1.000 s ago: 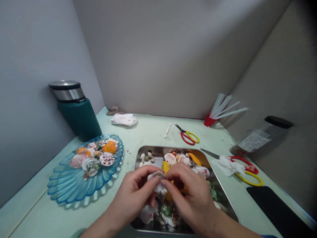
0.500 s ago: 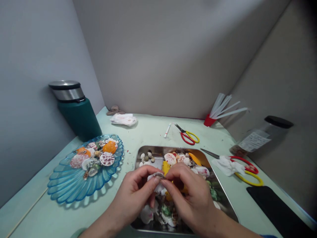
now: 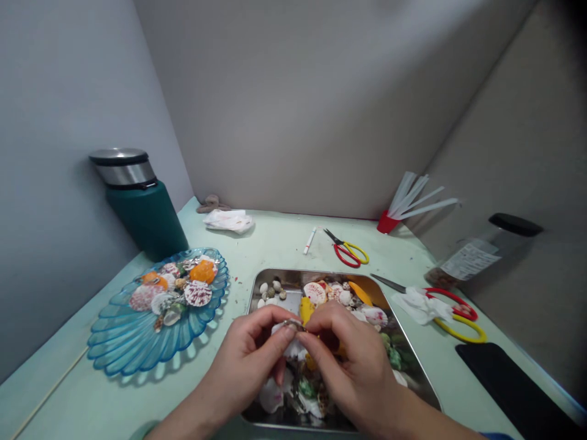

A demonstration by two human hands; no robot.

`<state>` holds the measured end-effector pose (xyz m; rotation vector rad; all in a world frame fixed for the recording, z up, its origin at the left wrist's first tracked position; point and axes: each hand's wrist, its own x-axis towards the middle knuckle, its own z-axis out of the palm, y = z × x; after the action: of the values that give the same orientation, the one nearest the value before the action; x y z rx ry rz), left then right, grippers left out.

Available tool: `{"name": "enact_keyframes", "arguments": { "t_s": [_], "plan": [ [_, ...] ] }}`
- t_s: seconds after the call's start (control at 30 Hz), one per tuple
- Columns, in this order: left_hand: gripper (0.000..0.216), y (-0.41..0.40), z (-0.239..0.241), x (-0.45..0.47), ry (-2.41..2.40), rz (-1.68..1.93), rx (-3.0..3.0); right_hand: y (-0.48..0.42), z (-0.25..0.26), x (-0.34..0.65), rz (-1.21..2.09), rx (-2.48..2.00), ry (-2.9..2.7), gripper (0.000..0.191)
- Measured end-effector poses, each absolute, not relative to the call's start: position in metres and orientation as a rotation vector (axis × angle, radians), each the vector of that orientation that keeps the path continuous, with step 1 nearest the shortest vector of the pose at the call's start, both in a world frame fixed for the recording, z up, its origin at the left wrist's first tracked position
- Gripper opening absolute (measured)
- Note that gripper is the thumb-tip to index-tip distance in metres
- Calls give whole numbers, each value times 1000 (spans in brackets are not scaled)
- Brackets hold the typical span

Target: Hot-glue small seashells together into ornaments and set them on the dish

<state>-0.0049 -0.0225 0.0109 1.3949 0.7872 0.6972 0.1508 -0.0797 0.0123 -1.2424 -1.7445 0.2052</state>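
My left hand (image 3: 250,363) and my right hand (image 3: 351,360) meet over a steel tray (image 3: 415,366) that holds several seashells. Both pinch a small silvery metal piece (image 3: 293,324) between thumbs and fingertips, with a white shell (image 3: 293,348) held just beneath it. More shells (image 3: 339,296) lie in the tray's far half. To the left, a blue scalloped glass plate (image 3: 132,342) carries several orange, pink and white shells (image 3: 177,290).
A green flask with steel lid (image 3: 140,205) stands at the left wall. Small red-yellow scissors (image 3: 347,250) and a white stick (image 3: 310,240) lie behind the tray. Larger scissors on tissue (image 3: 440,308), a lidded jar (image 3: 486,253), a red cup of white strips (image 3: 403,208) and a black slab (image 3: 513,388) sit right.
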Motion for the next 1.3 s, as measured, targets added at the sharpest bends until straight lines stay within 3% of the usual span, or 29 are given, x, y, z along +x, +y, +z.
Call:
{"name": "enact_keyframes", "arguments": {
  "t_s": [0.67, 0.97, 1.3],
  "plan": [
    [27, -23, 10, -5, 772, 654, 1361, -78, 10, 152, 246, -1274, -1722, 7],
    [45, -22, 12, -3, 791, 660, 1279, -77, 10, 155, 249, -1303, -1714, 7],
    [24, -21, 9, -1, 780, 687, 1218, -77, 12, 156, 225, -1258, -1763, 11]
  ]
}}
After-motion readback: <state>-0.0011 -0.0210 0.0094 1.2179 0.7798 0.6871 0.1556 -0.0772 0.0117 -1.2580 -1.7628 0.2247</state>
